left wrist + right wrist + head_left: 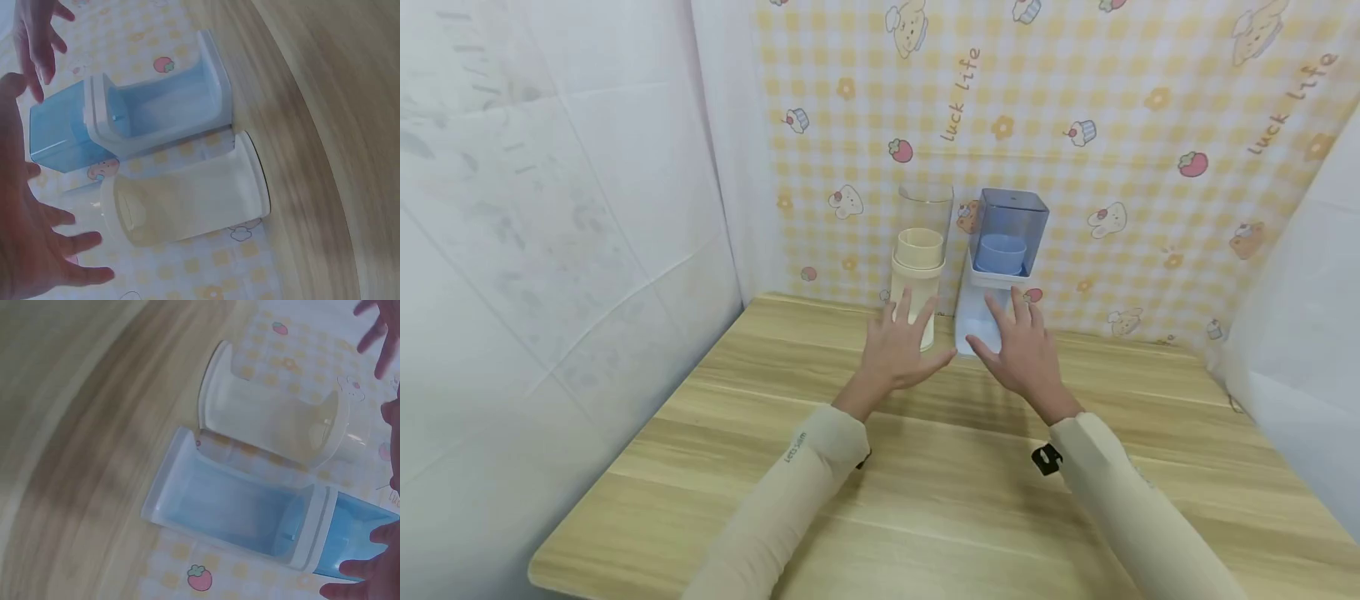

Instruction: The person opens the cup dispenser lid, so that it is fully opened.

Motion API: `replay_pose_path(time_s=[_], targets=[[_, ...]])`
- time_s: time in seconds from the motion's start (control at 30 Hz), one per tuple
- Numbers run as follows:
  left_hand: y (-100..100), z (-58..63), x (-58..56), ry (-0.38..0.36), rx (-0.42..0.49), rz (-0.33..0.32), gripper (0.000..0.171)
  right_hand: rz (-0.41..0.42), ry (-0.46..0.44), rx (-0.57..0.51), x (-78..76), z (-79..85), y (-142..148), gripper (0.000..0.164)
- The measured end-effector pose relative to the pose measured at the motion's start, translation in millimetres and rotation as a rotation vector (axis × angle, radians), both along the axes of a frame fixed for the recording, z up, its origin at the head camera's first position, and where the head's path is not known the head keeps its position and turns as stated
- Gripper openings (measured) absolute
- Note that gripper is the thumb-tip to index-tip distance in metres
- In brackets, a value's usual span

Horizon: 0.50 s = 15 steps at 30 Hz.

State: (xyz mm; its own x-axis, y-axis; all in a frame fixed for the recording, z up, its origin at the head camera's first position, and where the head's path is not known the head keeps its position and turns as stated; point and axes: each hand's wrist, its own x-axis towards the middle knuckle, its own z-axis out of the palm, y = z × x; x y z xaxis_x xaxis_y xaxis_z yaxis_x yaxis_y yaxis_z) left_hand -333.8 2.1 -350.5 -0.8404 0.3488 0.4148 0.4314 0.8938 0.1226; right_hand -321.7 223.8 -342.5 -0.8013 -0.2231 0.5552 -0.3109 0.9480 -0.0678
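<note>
Two dispensers stand side by side against the cloth backdrop. On the left is a cream one (918,281) with a round clear top; the blue-and-white one (1002,255) on its right has a square, see-through blue top. Fingers spread, my left hand (895,352) is raised before the cream dispenser. My right hand (1028,354), also with spread fingers, is in front of the blue-and-white dispenser. Neither hand holds anything. In the left wrist view, both dispensers show a hollow front above a flat base, and fingertips of the left hand (28,244) are near the cream dispenser's clear top.
Both dispensers are at the back edge of a wood-grain table (925,517). Behind them hangs a yellow checked cloth (850,108) with cartoon prints. White sheeting (587,208) covers the left side, and more white cloth (1307,333) hangs at the right.
</note>
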Motion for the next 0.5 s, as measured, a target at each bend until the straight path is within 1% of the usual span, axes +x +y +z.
replay_pose_path(time_s=[0.17, 0.33, 0.4, 0.5], targets=[[-1.6, -1.3, 5.4, -0.048, 0.206, 0.006, 0.084, -0.028, 0.037, -0.167, -17.1, 7.9, -10.9, 0.072], [-2.4, 0.7, 7.6, -0.047, 0.371, -0.007, 0.079, -0.083, 0.036, -0.37, -34.4, 19.9, -18.7, 0.08], [-2.3, 1.2, 8.5, -0.068, 0.441, -0.021, 0.079, -0.115, 0.02, -0.458, -40.6, 25.9, -19.3, 0.084], [-3.5, 0.0, 10.7, -0.097, 0.548, -0.078, 0.077, -0.158, -0.009, -0.544, -49.7, 33.8, -17.4, 0.095]])
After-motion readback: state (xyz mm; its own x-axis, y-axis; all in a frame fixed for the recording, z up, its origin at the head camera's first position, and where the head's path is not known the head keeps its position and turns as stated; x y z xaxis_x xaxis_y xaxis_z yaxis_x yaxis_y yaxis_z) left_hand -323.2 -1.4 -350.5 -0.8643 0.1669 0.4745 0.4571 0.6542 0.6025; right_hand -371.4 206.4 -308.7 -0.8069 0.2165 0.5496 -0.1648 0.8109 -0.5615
